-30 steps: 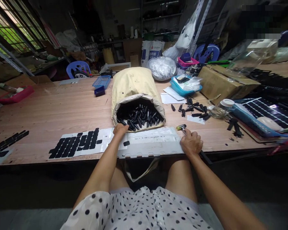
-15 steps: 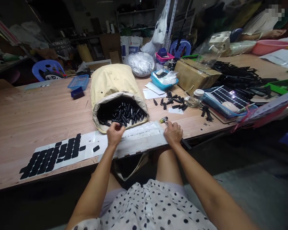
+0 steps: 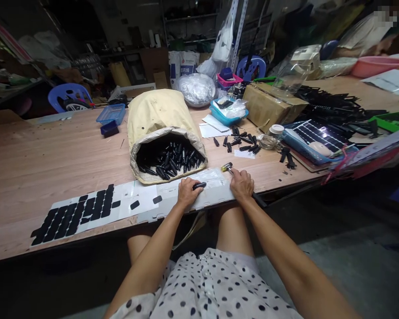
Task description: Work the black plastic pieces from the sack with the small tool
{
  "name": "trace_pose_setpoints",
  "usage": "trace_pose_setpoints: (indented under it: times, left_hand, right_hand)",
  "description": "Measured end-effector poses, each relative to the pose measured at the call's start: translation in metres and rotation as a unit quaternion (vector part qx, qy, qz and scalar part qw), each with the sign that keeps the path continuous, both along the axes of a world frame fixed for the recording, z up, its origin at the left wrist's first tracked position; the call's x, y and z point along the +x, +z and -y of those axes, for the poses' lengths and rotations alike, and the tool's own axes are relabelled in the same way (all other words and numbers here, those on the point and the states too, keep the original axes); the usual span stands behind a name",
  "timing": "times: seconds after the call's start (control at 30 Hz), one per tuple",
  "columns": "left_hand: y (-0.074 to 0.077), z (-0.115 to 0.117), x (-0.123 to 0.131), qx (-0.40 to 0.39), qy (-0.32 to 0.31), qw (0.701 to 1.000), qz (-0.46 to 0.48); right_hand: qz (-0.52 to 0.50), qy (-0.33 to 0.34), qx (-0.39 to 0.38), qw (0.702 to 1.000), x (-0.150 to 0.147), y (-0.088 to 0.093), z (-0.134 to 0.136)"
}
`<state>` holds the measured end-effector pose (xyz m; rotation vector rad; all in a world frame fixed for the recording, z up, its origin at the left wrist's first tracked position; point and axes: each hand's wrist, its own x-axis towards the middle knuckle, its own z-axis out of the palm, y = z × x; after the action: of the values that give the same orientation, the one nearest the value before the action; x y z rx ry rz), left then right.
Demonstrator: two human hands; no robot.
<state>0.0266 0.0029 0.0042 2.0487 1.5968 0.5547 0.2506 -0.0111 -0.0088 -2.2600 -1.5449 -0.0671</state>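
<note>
**One black part in my left, hammer in my right**

So my left hand (image 3: 186,193) is pinching a small black part (image 3: 199,185). It's slim, glossy and roughly tube-shaped, and I'm holding it sideways just over the white plastic sheet (image 3: 216,193) at the front edge of the wooden table (image 3: 36,164). That sheet is thin and flat, with a notched near edge.

My right hand (image 3: 242,184) is wrapped tight round the little hammer (image 3: 226,167). The stubby yellowish-and-metal head points away from me, and the dark handle pokes out behind my fist, past the table edge.

Just behind the sheet is a cream sack (image 3: 159,113) lying on its side. It looks papery, the mouth is rolled back, and it's stuffed with a shiny heap of the same black parts.

Off to my left is a white backing sheet (image 3: 144,192) with rows of matte black rounded pads (image 3: 73,217), plus two pads sitting apart from the rows.

More loose parts (image 3: 239,142) are scattered on the bare wood right of the sack. They're near a blue tray (image 3: 229,120) holding crinkly clear plastic and a brown cardboard box (image 3: 269,104).
</note>
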Motion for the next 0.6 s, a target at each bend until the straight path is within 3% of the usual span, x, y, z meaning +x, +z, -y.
trace_pose_setpoints:
  times: [0.13, 0.33, 0.6]
  left_hand:
    - [0.001, 0.0, 0.005, -0.005, 0.007, 1.0, 0.007]
    - [0.005, -0.001, 0.011, -0.04, 0.029, 0.999, 0.009]
    - [-0.001, -0.001, 0.012, -0.023, 0.027, 0.999, 0.026]
  right_hand:
    - [-0.085, 0.055, 0.059, 0.993, -0.005, 0.002, 0.018]
    - [-0.198, 0.18, 0.117, 0.956, -0.037, 0.007, 0.05]
    - [-0.178, 0.198, 0.105, 0.958, -0.05, 0.007, 0.066]
